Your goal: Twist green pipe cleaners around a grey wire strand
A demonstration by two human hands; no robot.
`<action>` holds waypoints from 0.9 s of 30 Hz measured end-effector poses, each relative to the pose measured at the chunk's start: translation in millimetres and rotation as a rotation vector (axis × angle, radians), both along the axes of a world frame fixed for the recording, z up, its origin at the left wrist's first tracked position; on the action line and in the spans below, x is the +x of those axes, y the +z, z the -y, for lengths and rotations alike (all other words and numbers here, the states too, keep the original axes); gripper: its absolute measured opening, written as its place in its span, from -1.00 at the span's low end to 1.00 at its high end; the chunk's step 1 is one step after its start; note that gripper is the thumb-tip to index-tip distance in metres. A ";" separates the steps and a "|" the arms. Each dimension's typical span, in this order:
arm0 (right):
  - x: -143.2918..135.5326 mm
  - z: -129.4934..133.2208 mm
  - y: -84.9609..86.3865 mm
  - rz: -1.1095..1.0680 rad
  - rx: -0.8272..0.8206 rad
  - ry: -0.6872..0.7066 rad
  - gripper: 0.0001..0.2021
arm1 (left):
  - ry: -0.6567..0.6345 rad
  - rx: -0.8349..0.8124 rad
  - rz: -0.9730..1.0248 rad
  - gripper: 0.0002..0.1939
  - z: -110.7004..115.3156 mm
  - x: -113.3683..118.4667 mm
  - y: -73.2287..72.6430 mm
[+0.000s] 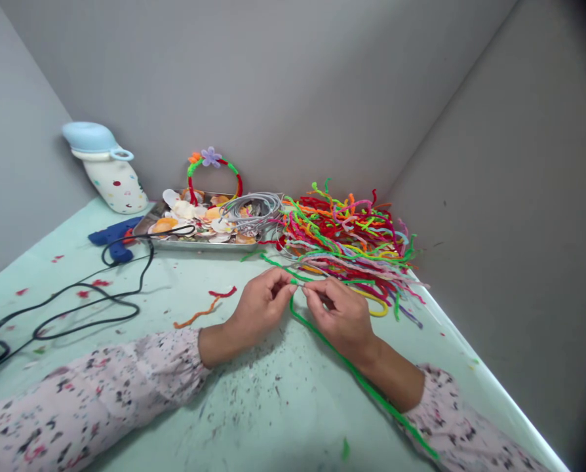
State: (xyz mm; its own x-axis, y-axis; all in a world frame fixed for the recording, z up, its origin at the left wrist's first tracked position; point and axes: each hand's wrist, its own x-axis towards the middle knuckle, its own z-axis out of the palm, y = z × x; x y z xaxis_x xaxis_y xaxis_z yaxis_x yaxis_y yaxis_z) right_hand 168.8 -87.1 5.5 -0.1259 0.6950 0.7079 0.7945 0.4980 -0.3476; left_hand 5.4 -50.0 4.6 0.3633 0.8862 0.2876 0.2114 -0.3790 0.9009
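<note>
My left hand (261, 307) is closed, its thumb and forefinger pinching a bright green pipe cleaner (371, 391) near one end. From those fingertips the pipe cleaner loops down, runs beneath my right hand (342, 318) and trails to the lower right along my sleeve. Between the two hands a short bit of thin grey wire (300, 284) shows, with green fuzz against it at the left fingertips. My right thumb and forefinger pinch this wire. The rest of it is hard to follow behind the hand. Another green pipe cleaner (278, 264) lies just beyond my fingers.
A big pile of coloured pipe cleaners (342, 229) lies at the back right. Beside it, a metal tray (204, 245) holds shells, a grey wire coil (256, 211) and a flowered pipe-cleaner hoop (240, 180). A blue glue gun (118, 239), black cord (140, 275) and bottle (116, 187) are left.
</note>
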 end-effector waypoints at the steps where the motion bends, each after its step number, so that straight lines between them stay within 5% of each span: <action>1: -0.3 0.2 0.4 0.000 0.002 -0.002 -0.91 | 0.009 0.030 -0.021 -0.89 0.3 -0.3 0.7; 10: -1.0 2.1 2.9 -0.031 0.001 -0.009 -0.93 | 0.019 0.171 -0.097 -0.89 1.8 -1.6 7.9; 27: -0.4 3.0 -3.9 0.121 -0.044 0.001 -0.85 | -0.011 -0.016 0.024 -0.82 -1.1 -2.6 7.7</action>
State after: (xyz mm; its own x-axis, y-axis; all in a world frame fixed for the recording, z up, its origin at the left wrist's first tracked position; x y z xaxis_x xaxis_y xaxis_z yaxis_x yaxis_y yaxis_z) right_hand 168.4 -90.1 1.6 -0.2091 0.7249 0.6563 0.8315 0.4850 -0.2708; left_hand 2.8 -48.8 12.3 0.3665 0.8867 0.2819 0.1852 -0.3665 0.9118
